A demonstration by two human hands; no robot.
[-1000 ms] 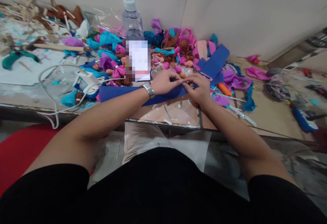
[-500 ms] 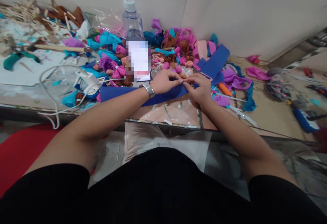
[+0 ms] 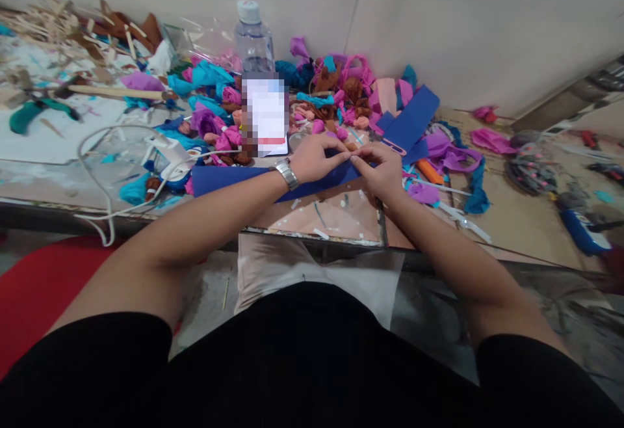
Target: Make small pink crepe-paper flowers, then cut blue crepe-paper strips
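Observation:
A long strip of dark blue crepe paper [image 3: 229, 181] runs along the table's front part, passing behind my left wrist to my fingers. My left hand [image 3: 316, 158], with a metal watch on its wrist, pinches the strip near its right end. Fingertip to fingertip with it, my right hand [image 3: 383, 168] pinches the same end. The small fold between the fingers is mostly hidden. Just beyond my right hand lie more blue paper pieces [image 3: 414, 116] and pink-handled scissors [image 3: 394, 147], only partly visible.
A phone [image 3: 266, 116] leans against a clear bottle [image 3: 254, 41]. Crumpled paper flowers [image 3: 219, 122] crowd the back. A white cable [image 3: 104, 213] hangs over the left edge. Green-handled pliers [image 3: 41, 112] and a hammer [image 3: 117, 92] lie left; an orange cutter [image 3: 429, 172] lies right.
Both hands stay in nearly the same place on the blue strip, with slight finger movement at the pinched end. The view has shifted very slightly.

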